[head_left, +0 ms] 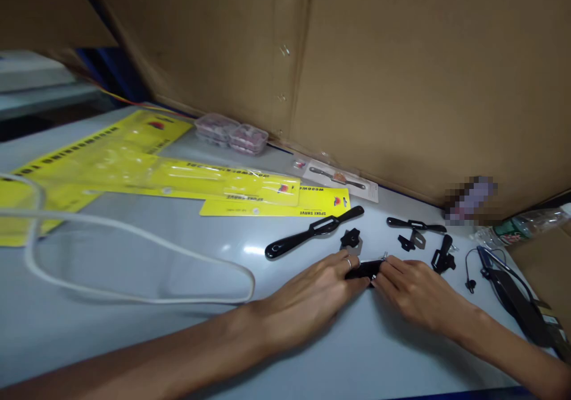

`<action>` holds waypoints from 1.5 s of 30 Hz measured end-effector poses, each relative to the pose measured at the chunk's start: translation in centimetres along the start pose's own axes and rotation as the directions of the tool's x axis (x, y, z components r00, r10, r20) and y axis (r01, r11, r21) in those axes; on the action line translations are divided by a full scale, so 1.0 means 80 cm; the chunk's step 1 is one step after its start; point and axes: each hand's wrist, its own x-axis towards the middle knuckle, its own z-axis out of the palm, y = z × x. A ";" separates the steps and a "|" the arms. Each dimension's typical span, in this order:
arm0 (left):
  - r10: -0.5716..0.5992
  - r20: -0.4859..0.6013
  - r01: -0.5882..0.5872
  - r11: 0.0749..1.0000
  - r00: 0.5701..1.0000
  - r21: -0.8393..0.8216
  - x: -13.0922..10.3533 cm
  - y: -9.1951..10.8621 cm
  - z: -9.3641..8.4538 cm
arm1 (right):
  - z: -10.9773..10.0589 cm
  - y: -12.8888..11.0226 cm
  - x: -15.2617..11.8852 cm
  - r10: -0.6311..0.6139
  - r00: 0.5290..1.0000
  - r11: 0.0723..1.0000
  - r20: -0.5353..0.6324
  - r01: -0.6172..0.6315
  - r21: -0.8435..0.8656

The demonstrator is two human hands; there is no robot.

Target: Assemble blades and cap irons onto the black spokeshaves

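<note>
Black, glossy, elongated part [363,268] we are pinching between left hand [319,281] and right hand [414,290], seemingly steadying it from both sides.

- Grey tabletop [200,340], supporting:
- Left: overlapping yellow cards [182,177].
- Rear: clear plastic boxes [247,139]; white printed card [369,192].
- Centre to right: black two-handled tools [307,234], black caps [405,243], grey blade [415,235].
- Right: corded black earbud [470,286].

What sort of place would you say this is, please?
It looks like a workbench, perhaps in a small workshop or packing area: black two-handled tool bodies lie on the grey tabletop, near yellow cards printed "SPOKE SHAVE" and "WOODWORKING", with brown cardboard standing behind.
</note>
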 end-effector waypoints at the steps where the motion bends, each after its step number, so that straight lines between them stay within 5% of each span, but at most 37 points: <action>1: -0.002 0.006 0.002 1.000 1.000 -0.015 0.000 0.001 -0.002 | 0.005 -0.002 0.000 0.073 0.997 0.996 0.009 -0.073 0.047; 6: -0.004 0.008 0.004 1.000 1.000 -0.030 -0.004 0.001 -0.006 | -0.002 -0.001 -0.005 0.188 0.982 0.971 0.027 -0.190 0.145; 11: -0.010 0.019 0.010 1.000 1.000 -0.004 -0.003 0.001 -0.003 | -0.024 0.013 -0.009 -0.073 0.997 0.996 -0.035 0.072 -0.044; 15: -0.011 0.000 0.011 1.000 1.000 -0.012 -0.001 -0.001 0.001 | -0.014 0.012 -0.004 -0.151 0.987 0.980 -0.050 0.143 -0.141; 22: -0.010 0.011 0.011 0.999 1.000 -0.038 -0.004 0.000 -0.001 | -0.004 -0.003 -0.005 0.183 0.983 0.957 0.000 -0.178 0.230; 28: -0.011 0.022 0.011 1.000 1.000 -0.011 -0.001 0.002 -0.003 | -0.029 0.005 -0.009 -0.036 0.999 0.999 -0.032 0.036 0.002; 32: -0.004 0.010 0.004 1.000 1.000 0.007 -0.001 0.001 -0.003 | -0.028 0.006 -0.007 -0.043 0.998 0.994 -0.048 0.038 -0.107; 42: -0.030 -0.023 0.030 0.999 0.999 -0.030 -0.003 0.002 0.003 | -0.011 0.017 -0.005 -0.185 0.975 0.975 -0.123 0.166 -0.151; 45: -0.034 -0.025 0.034 0.999 0.999 -0.036 -0.003 0.003 0.002 | 0.003 0.012 -0.003 -0.118 0.983 0.993 -0.141 0.116 -0.027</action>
